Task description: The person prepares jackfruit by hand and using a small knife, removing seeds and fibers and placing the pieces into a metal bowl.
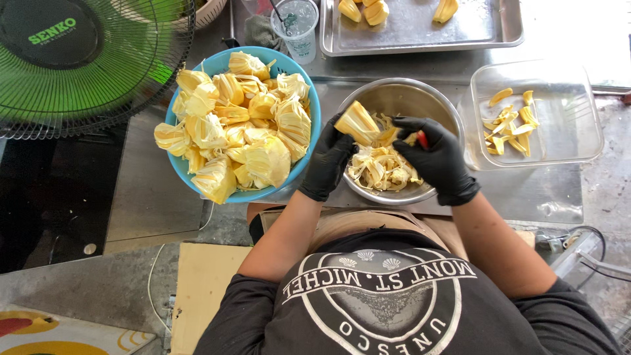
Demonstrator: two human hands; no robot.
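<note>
Both my hands wear black gloves and work over a round steel bowl (401,92) that holds pale yellow fruit strands and scraps. My left hand (327,164) grips a yellow jackfruit pod (357,122) above the bowl. My right hand (437,158) touches the same pod from the right, and a small red-handled tool (422,139) shows between its fingers. A blue bowl (307,98) piled high with whole jackfruit pods stands just left of my left hand.
A clear plastic box (578,131) with yellow fruit strips lies right of the steel bowl. A steel tray (420,33) with cleaned pods sits at the back, beside a plastic cup (299,26). A green fan (79,59) stands at the far left.
</note>
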